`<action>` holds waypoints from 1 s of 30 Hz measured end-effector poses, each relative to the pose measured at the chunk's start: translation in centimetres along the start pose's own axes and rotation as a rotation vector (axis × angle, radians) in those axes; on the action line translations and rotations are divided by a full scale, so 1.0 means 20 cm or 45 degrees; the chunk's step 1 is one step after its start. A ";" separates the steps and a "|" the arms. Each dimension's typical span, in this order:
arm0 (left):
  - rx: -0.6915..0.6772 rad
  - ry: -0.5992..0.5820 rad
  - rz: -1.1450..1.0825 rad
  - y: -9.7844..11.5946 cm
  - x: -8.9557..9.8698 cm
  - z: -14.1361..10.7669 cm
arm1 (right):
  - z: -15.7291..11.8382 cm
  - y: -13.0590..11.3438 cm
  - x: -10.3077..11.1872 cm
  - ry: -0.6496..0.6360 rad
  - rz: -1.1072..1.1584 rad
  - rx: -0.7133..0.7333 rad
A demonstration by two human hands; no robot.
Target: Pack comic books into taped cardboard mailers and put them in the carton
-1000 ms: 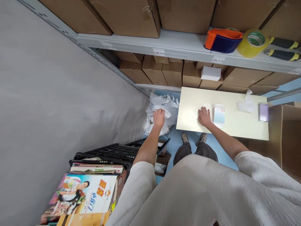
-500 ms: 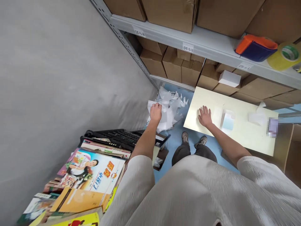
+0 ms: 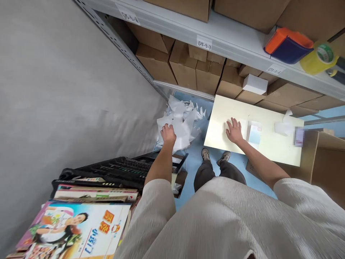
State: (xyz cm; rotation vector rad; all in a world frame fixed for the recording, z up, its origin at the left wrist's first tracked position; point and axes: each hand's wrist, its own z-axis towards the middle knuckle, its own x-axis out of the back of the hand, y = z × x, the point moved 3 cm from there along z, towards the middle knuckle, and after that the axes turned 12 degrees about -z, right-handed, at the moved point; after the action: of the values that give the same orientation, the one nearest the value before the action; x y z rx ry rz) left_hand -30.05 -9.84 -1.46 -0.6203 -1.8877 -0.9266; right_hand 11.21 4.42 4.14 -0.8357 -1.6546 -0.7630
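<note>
Paper scraps [image 3: 176,124] lie in a loose white heap left of the frame's centre, against the foot of the grey wall [image 3: 67,82], a corner that seems to keep them off the tabletop [image 3: 218,115]. The left hand [image 3: 168,133] is over the heap's near side with its fingers curled; whether they pinch a sheet or merely touch one, I cannot tell. Right of centre, the right hand [image 3: 234,131] is spread and grasps nothing, palm down over the pale top, perhaps to steady the person, though contact is unclear. Just beside it lies a white-and-blue pack [image 3: 254,133], probably set there to be within reach; farther right is a curled white piece [image 3: 282,126]. At upper right, a roll of yellow tape [image 3: 320,57] sits by an orange-and-blue holder [image 3: 289,45] on the shelf, likely for easy access. Books [image 3: 88,230] fill the lower left, the top one lying cover up.
</note>
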 end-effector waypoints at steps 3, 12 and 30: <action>-0.034 -0.070 -0.030 0.08 -0.05 0.00 | -0.02 0.05 -0.01 0.003 0.026 -0.037; -0.500 -0.193 -0.135 0.73 -0.12 0.01 | -0.12 0.22 -0.05 0.059 0.121 -0.189; -1.230 -0.615 -0.320 2.01 -0.59 -0.53 | -0.52 0.77 -0.25 -0.002 0.335 -0.712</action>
State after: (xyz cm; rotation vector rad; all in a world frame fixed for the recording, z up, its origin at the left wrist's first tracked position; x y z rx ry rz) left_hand 9.97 4.83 5.15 -1.2718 -1.8659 -2.0304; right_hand 30.46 3.55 2.65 -1.4126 -1.3043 -1.0523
